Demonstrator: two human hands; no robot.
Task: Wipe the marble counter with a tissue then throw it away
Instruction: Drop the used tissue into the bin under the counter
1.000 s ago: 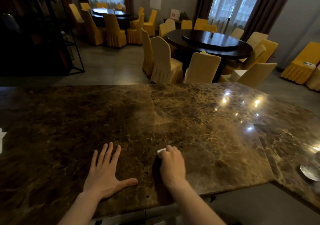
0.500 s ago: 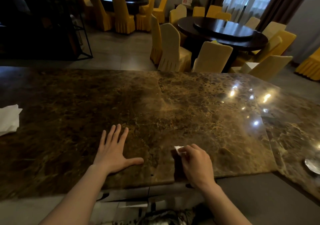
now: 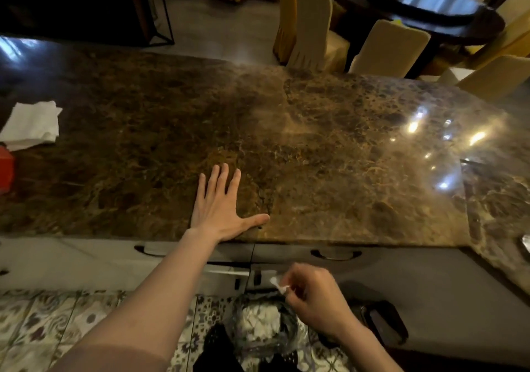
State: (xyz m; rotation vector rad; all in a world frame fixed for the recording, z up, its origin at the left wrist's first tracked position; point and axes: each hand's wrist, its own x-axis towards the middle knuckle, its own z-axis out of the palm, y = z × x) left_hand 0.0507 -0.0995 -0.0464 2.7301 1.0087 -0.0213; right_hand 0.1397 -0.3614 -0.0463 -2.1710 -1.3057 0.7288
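The brown marble counter (image 3: 329,153) fills the middle of the head view. My left hand (image 3: 220,211) lies flat on it near the front edge, fingers spread, holding nothing. My right hand (image 3: 315,300) is below the counter's edge, in front of the drawers, pinching a small crumpled white tissue (image 3: 279,284). Directly under that hand stands a waste bin (image 3: 263,328) lined with a clear plastic bag, with white scraps inside.
A stack of white tissues (image 3: 31,125) and a red box (image 3: 5,168) sit at the counter's left end. Grey drawers with handles (image 3: 335,254) run below the counter. Patterned floor tiles (image 3: 43,323) lie underfoot. Covered chairs (image 3: 312,24) and a round dark table (image 3: 424,1) stand beyond.
My right hand has left the counter with the tissue and dropped down over the bin. The view has tilted downward. My left hand stays flat on the marble.
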